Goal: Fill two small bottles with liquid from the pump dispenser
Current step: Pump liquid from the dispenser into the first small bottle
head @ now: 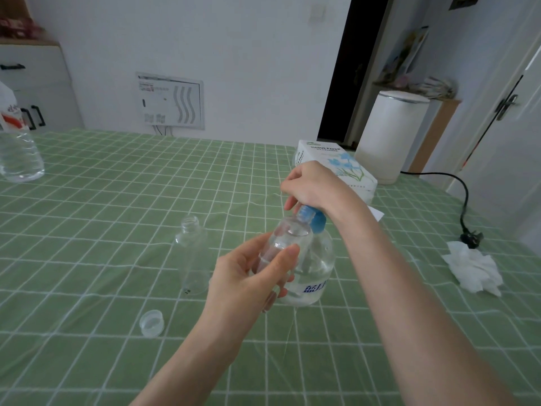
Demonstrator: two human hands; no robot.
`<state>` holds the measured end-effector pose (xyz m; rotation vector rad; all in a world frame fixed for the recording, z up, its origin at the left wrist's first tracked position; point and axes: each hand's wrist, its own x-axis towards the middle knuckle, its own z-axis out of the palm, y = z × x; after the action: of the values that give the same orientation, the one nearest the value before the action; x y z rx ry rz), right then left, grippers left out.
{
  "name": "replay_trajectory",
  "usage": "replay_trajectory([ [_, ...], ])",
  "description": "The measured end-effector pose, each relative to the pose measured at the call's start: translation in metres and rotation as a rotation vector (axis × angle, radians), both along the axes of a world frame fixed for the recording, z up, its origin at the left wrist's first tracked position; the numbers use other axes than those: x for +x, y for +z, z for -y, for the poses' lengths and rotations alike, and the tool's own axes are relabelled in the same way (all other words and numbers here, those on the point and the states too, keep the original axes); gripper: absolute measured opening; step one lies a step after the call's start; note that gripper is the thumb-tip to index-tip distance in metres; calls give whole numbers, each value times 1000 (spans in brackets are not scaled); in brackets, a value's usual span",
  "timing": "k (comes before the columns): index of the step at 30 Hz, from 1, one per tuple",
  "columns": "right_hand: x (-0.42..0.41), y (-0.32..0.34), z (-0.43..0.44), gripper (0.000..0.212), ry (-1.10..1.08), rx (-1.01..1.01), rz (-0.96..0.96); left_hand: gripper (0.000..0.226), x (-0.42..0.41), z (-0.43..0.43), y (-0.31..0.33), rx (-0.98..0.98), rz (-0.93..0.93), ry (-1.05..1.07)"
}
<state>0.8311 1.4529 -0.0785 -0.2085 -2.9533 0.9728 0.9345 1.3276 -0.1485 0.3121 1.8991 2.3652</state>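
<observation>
to catch liquid, a small bottle (288,238) is clasped by the left grip (248,276) under the pump dispenser (319,265) clenched by the right grip (313,186).

a surface (87,215) covered in green white-checked cloth carries an open, upright small bottle (191,253), a clear cap (151,323) lying nearer the camera, and the pump dispenser (317,271) standing just right of the bottle. a large water bottle (17,153) stands far left. a tissue box (336,168), white appliance (389,136), black cord (465,200) and crumpled tissue (474,266) sit right.
</observation>
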Motion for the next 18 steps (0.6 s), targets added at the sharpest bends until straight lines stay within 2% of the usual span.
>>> replay_trajectory([
  [2,1,4,1,16,-1,-9,-54,38,0,0,1,9,2,7],
  [7,0,7,1,30,-10,10,-19,46,0,-1,2,8,-5,14],
  [10,0,7,2,25,-7,22,29,42,1,-1,2,15,-13,4],
  [13,0,6,2,32,-15,29,49,36,1,0,1,9,-14,3],
  [18,2,0,1,33,-13,7,79,30,1,-1,-1,-9,-16,8],
])
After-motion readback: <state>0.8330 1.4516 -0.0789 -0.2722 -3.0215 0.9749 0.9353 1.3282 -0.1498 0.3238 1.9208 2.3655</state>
